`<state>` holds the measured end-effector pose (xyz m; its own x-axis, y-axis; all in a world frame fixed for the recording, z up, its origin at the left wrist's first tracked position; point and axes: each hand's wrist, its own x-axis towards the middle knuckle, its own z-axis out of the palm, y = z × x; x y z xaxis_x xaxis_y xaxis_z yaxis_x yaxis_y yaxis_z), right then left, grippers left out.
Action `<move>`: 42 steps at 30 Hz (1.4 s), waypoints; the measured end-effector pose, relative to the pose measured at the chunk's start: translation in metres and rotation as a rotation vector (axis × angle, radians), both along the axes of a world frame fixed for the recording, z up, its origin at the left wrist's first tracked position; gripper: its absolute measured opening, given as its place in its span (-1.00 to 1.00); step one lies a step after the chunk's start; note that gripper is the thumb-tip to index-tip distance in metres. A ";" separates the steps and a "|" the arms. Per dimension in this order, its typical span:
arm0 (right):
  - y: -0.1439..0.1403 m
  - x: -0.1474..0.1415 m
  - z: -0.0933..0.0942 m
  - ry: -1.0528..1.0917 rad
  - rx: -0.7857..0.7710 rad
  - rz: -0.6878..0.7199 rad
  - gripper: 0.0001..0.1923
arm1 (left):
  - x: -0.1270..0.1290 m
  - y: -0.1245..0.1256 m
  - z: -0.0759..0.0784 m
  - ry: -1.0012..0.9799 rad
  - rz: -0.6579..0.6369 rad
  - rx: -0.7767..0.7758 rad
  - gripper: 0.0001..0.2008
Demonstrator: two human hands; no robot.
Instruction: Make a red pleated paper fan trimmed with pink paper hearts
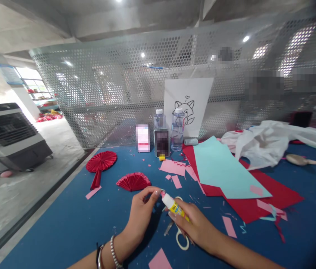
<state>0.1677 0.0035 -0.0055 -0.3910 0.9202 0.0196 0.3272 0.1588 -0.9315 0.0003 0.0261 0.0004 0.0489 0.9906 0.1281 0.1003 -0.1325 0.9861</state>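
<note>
Blue tabletop (62,224) | right hand (199,226) grip clenched round glue stick (174,206), white-yellow tube tilted, tip toward 10 o'clock | left hand (142,213) fingertips pinch its pink cap end | step: likely uncapping; next needs a steady twist-pull | scissors (180,235) under right hand | red paper fan (133,182) at 12 o'clock, near.

One head-worn camera looks forward and down, close over the blue table (71,224).
</note>
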 end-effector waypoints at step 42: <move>-0.013 0.008 0.045 -0.390 0.972 -0.376 -0.79 | 0.013 -0.042 0.033 -0.091 -0.134 -0.054 -0.75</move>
<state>0.1757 -0.0097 0.0393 -0.2271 0.6409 0.7332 0.7511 0.5945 -0.2871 0.0130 -0.0161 0.0330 0.1718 0.9815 0.0849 -0.0044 -0.0854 0.9963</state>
